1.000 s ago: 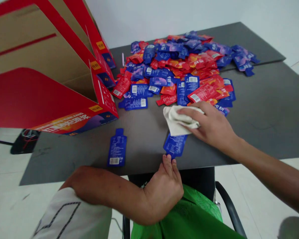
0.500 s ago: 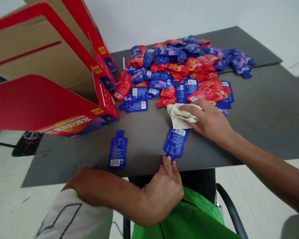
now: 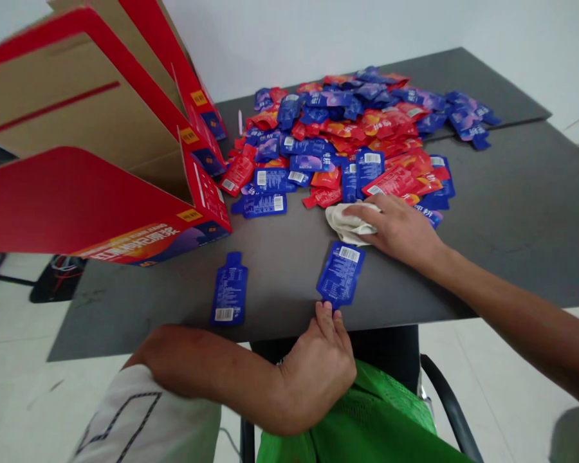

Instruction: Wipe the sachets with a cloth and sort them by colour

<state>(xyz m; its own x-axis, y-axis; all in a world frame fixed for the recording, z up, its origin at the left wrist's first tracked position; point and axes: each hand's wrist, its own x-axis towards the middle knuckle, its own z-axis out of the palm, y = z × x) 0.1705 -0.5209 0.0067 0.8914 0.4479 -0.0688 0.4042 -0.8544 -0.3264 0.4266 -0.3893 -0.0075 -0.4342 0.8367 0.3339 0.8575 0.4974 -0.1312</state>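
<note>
My right hand [image 3: 399, 229] is closed around a folded white cloth [image 3: 350, 223], which rests on the table just beyond the far end of a blue pouch [image 3: 342, 273]. This pouch lies flat, its printed back and barcode facing up and its narrow neck toward me. At the table's front edge, my left hand [image 3: 325, 347] has its fingertips pressed together on that neck; its thumb is hidden. A second blue pouch [image 3: 229, 290] lies farther left, neck pointing away from me, touched by neither hand.
A heap of red and blue pouches [image 3: 347, 122] covers the back of the grey table [image 3: 516, 218]. Two open red cartons [image 3: 125, 173] stand at the left. A thin pale stick [image 3: 240, 122] is beside the heap. Below the front edge is a chair armrest [image 3: 451, 405].
The cloth has moved slightly away from me, off the far end of the pouch, baring its barcode end. My left hand stays at the neck.
</note>
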